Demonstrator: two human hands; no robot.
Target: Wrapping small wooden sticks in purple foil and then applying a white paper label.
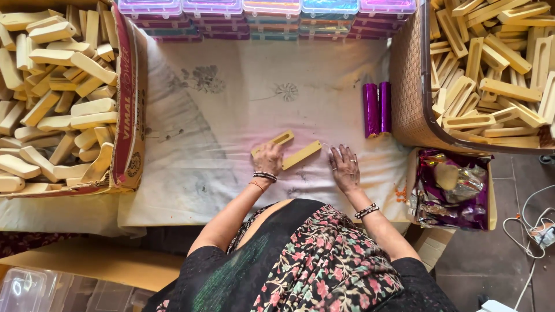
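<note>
White cloth with faint grey flower prints covers the surface (231,115), seen from straight above. At far left, a cardboard box (128,104) is heaped with pale wooden blocks (58,92). Along the far edge runs a row of clear plastic cases (266,11) with coloured lids. Near the middle, the left hand (267,159) rests on the cloth with its fingers curled over the near end of a slotted wooden piece (274,141), pressing it down. Just beside it lies a second wooden piece (302,154), angled the same way, between the two hands. The right hand (345,167) lies flat on the cloth, fingers spread, gripping nothing, its fingertips close to that second piece. Further right, two purple foil rolls (377,108) stand side by side against a woven basket (407,86) filled with more slotted wooden pieces. Below the basket sits a small box of crumpled purple foil (448,188).
</note>
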